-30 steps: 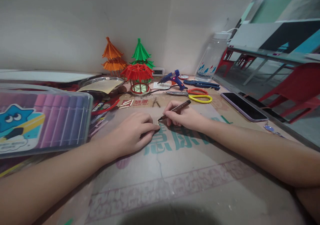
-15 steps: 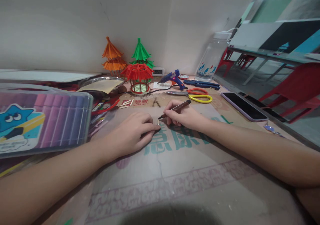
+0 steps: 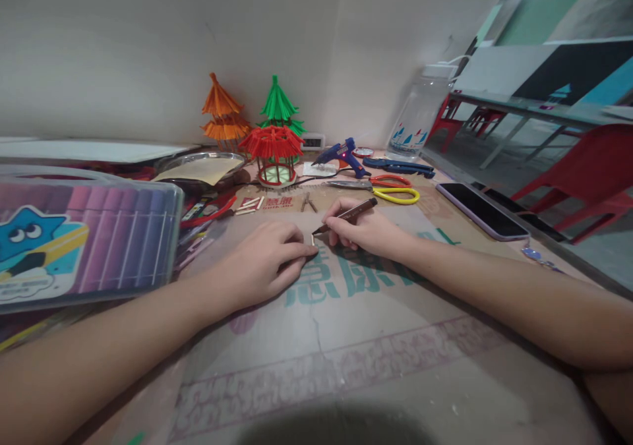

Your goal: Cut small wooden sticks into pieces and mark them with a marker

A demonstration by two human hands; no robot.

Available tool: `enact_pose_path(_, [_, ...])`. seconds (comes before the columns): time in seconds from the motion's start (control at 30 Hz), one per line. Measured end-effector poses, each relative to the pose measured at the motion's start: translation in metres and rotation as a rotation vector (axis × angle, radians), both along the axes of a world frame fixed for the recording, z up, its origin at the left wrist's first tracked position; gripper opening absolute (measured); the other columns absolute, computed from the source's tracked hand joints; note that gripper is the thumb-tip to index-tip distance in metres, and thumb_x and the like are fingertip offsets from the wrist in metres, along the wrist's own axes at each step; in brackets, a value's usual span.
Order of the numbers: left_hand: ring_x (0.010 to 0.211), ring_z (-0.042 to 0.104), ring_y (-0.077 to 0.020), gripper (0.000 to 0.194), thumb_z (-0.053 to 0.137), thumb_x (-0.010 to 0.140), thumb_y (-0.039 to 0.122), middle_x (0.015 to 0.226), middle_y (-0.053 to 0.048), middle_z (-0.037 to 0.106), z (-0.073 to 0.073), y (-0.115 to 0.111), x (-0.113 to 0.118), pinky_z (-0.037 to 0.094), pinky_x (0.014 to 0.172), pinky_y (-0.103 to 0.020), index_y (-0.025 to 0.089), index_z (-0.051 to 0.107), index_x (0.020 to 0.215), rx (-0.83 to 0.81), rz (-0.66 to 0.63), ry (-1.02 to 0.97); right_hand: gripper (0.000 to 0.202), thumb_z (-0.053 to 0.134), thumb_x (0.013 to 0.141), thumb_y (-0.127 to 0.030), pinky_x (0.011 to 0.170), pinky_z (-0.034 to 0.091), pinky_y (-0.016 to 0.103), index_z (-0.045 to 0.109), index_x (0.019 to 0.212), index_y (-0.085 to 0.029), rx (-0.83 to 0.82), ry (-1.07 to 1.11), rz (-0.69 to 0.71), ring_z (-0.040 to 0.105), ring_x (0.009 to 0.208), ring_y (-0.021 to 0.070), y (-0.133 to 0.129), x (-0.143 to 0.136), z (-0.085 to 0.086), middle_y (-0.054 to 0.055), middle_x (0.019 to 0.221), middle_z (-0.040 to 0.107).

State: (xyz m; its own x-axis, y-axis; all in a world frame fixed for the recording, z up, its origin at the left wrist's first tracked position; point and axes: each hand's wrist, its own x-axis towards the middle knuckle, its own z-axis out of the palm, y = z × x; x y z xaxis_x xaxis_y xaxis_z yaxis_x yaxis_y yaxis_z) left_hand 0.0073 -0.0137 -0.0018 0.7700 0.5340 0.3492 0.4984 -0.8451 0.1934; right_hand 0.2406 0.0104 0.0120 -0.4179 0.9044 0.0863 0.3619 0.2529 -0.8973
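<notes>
A brown marker [image 3: 352, 215] is gripped in my right hand [image 3: 363, 229], its tip down at the upper end of a short pale stick [image 3: 312, 240]. My left hand [image 3: 274, 257] rests on the plastic-covered board, with its fingertips closed on the stick's lower end. Beyond my hands lie two brown sticks [image 3: 309, 202] close together. Several more pale sticks [image 3: 250, 204] are grouped to the left of those. Further back stands a small red-roofed pavilion [image 3: 273, 143] with brown posts, in front of an orange roofed model [image 3: 222, 112] and a green one [image 3: 277, 102].
A clear case of markers [image 3: 123, 234] fills the left side. At the back are a blue glue gun [image 3: 342, 155], scissors with a yellow and orange handle [image 3: 395, 194], blue pliers [image 3: 400, 166] and a clear bottle [image 3: 413, 112]. A phone [image 3: 482, 211] lies at the right edge.
Both hands hold nearly the same places. The marker tip has shifted very slightly at the stick's upper end.
</notes>
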Motion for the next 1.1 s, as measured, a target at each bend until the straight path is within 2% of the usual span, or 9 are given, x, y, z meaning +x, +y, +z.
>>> enact_pose_path(0.27, [0.093, 0.059, -0.0217, 0.03, 0.047, 0.097, 0.022, 0.103, -0.009, 0.066, 0.0004, 0.0002, 0.0006, 0.048, 0.084, -0.038, 0.02, 0.072, 0.114, 0.0, -0.005, -0.015, 0.013, 0.06, 0.088, -0.031, 0.045, 0.04, 0.021, 0.056, 0.084, -0.019, -0.018, -0.02, 0.114, 0.05, 0.047, 0.0082, 0.0009, 0.004, 0.001, -0.002, 0.061, 0.067])
enact_pose_path(0.5, [0.097, 0.06, -0.0224, 0.029, 0.048, 0.097, 0.021, 0.105, -0.009, 0.066, 0.0011, -0.0003, 0.0006, 0.048, 0.085, -0.038, 0.02, 0.072, 0.114, -0.002, -0.002, -0.007, 0.014, 0.057, 0.09, -0.034, 0.041, 0.039, 0.02, 0.053, 0.087, -0.02, -0.007, 0.011, 0.012, 0.048, 0.045, 0.0081, 0.0016, 0.0016, -0.0016, -0.003, 0.062, 0.065])
enact_pose_path(1.1, [0.098, 0.059, -0.0229, 0.032, 0.047, 0.097, 0.021, 0.106, -0.009, 0.065, 0.0015, -0.0005, 0.0023, 0.048, 0.088, -0.039, 0.022, 0.071, 0.118, -0.011, 0.001, -0.001, 0.014, 0.055, 0.093, -0.034, 0.04, 0.04, 0.02, 0.051, 0.089, -0.021, 0.005, 0.009, -0.013, 0.049, 0.045, 0.0083, 0.0036, 0.0017, -0.0037, -0.003, 0.063, 0.065])
